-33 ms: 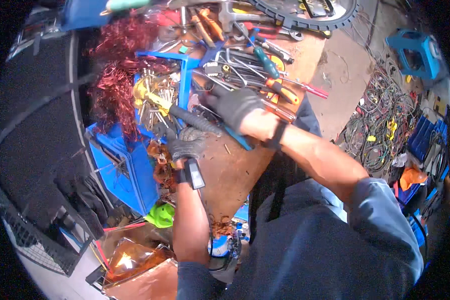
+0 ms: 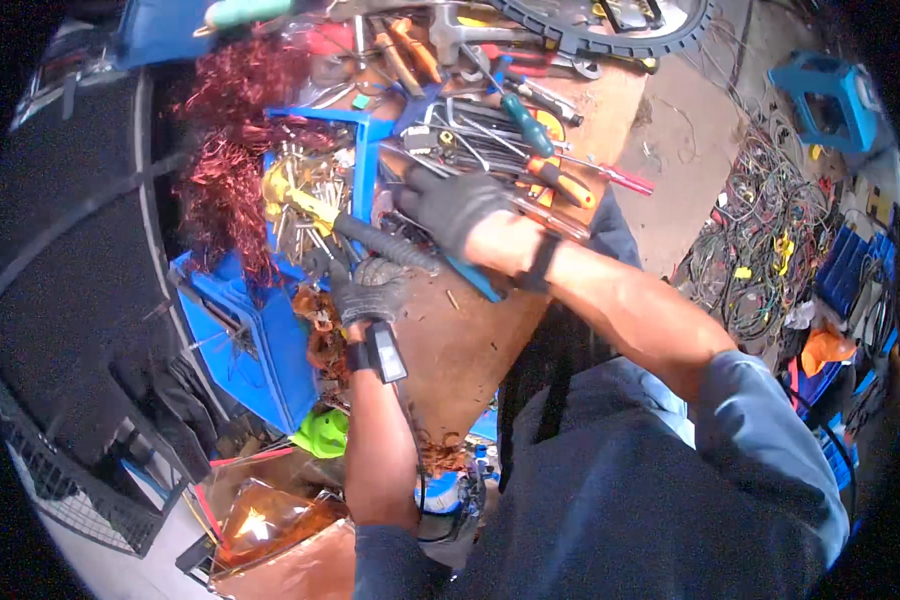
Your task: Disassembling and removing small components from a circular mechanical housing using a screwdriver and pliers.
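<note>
My left hand (image 2: 372,289), in a dark grey glove, is by the near corner of a blue tray (image 2: 367,170) of loose screws and small metal parts (image 2: 313,190). Its fingers are partly stretched out and nothing shows in them. Just above it, a hammer-like tool (image 2: 380,243) with a yellow head and a dark ribbed grip lies across the tray's edge. My right hand (image 2: 457,208), gloved too, reaches over the tools right of the tray. Its fingertips are blurred and dark against the tools, so what they touch is hidden.
Around the hands lie a green-handled screwdriver (image 2: 527,122), a yellow-and-black handle (image 2: 562,185), a hammer (image 2: 457,35) and orange-handled pliers (image 2: 416,52). Reddish wire (image 2: 225,170) heaps at left above a blue bin (image 2: 245,335). Tangled cables (image 2: 760,225) cover the floor at right.
My right hand has shifted slightly to the left over the tools. My left hand has hardly moved.
</note>
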Demonstrator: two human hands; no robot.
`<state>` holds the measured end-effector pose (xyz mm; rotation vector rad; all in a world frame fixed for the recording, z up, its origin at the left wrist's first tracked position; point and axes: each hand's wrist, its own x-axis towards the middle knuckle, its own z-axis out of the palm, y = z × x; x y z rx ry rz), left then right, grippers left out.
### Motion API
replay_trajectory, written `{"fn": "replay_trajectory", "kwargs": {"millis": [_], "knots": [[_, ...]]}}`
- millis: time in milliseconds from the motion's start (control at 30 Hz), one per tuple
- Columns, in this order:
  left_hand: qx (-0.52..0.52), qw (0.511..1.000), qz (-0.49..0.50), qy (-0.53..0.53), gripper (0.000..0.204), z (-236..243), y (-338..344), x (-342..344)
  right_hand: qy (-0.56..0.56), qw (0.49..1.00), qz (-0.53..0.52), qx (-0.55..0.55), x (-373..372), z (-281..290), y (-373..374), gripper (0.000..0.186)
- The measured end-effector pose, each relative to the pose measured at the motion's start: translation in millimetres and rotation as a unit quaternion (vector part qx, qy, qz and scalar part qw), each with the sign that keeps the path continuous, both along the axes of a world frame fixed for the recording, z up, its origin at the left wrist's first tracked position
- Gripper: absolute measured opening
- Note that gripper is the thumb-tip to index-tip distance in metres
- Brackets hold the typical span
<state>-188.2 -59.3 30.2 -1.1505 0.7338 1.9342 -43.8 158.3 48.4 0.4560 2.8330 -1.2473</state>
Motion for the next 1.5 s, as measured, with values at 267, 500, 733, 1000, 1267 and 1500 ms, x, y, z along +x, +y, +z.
{"fn": "replay_trajectory", "kwargs": {"millis": [267, 500, 733, 1000, 1267, 1500], "knots": [[-0.021, 0.998, -0.055, 0.032, 0.065, -45, -33, -32, -0.041, 0.998, -0.038, -0.025, -59, -32, -18, 0.029], [0.120, 0.988, -0.088, 0.029, 0.045, -52, -62, -37, -0.038, 0.995, -0.090, -0.036, -58, -48, -34, 0.037], [0.131, 0.977, -0.150, 0.081, 0.049, -47, -63, -39, -0.007, 0.992, -0.072, -0.100, -54, -29, -22, 0.038], [-0.090, 0.992, -0.065, 0.055, 0.058, 12, 6, -10, -0.085, 0.996, -0.034, -0.004, -89, -36, -31, 0.046], [-0.016, 0.998, -0.062, -0.020, 0.059, 23, 16, -2, -0.121, 0.982, -0.143, -0.025, -100, -33, -39, 0.030], [-0.022, 0.996, -0.088, 0.018, 0.060, 20, 6, 11, -0.133, 0.990, -0.012, 0.053, -87, -18, -30, 0.035]]}}
